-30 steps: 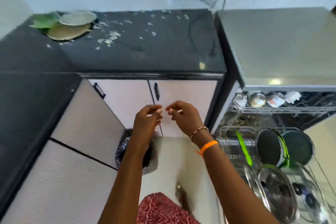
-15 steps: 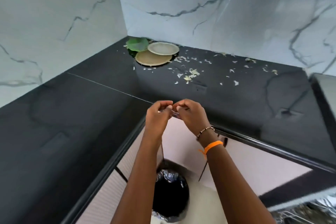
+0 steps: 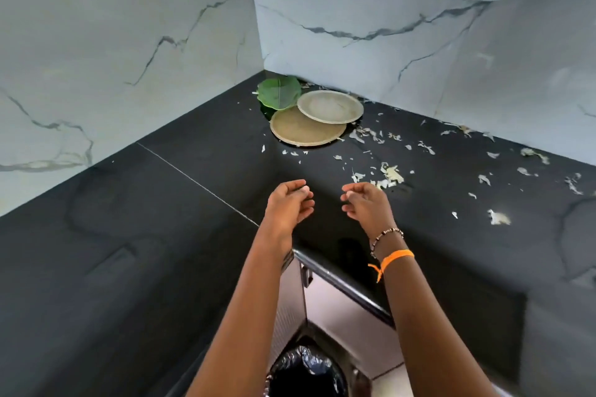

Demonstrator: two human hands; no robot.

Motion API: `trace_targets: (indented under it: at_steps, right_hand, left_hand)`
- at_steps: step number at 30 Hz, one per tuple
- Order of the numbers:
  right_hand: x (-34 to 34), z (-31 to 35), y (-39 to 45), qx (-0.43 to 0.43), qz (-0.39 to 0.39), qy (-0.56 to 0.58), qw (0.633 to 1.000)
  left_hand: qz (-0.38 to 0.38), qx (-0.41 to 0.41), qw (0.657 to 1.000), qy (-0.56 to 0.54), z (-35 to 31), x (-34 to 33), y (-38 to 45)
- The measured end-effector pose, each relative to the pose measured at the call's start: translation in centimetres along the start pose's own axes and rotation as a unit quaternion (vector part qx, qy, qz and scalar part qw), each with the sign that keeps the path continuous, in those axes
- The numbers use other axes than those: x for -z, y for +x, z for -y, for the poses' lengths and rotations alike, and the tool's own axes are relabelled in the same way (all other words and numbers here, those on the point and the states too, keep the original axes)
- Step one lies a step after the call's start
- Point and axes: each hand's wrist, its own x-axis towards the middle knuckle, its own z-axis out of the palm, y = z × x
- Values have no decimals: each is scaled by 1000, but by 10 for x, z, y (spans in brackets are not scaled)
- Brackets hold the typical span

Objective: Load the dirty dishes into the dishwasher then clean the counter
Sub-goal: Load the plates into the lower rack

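Head view, left hand (image 3: 290, 203): hovering over the counter (image 3: 161, 235), grip loosely curled, holding nothing.
Right hand (image 3: 364, 203): hovering apart from the left, grip loosely curled, holding nothing.
Plates (image 3: 322, 119): two overlapping, lying beyond both grips in the corner, touching a green leaf (image 3: 279, 93).
Scraps (image 3: 390, 174): lying scattered right of the grips.
Lined bin (image 3: 306, 371): sitting below the wrists.

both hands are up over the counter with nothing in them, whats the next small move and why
Probably reach forward to the corner and take the upper plate, which overlaps the lower plate beside the green leaf. Both the left hand and the right hand hover loosely curled and hold nothing, and those dishes remain on the counter; the scattered scraps can wait.
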Motion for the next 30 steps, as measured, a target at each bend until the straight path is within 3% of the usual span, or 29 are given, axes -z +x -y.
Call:
trace_targets:
  at_steps: [7,13,17,20,24,26,30]
  right_hand:
    - [16,13,94,-15,57,21,998]
    - [21,18,163,27,7,50,998]
    - [6,22,209,45,62,3,997]
    - [-8,31,246,-49,67,127,988]
    - [-15,47,282,-211,53,371,903]
    - [-17,51,297,-238,30,401,884]
    - [-17,58,323,-282,28,331,900]
  left_hand:
    - [-52,81,973,-211,-15,-54,81]
    - [-81,89,979,-162,-25,-83,144]
    - [-82,142,971,-172,-27,-97,178]
    - [-89,153,960,-219,-29,-102,198]
    - [-112,152,921,-340,-43,-99,220]
    - [-125,164,907,-368,-48,-98,230]
    - [-141,185,909,-346,-50,-99,243]
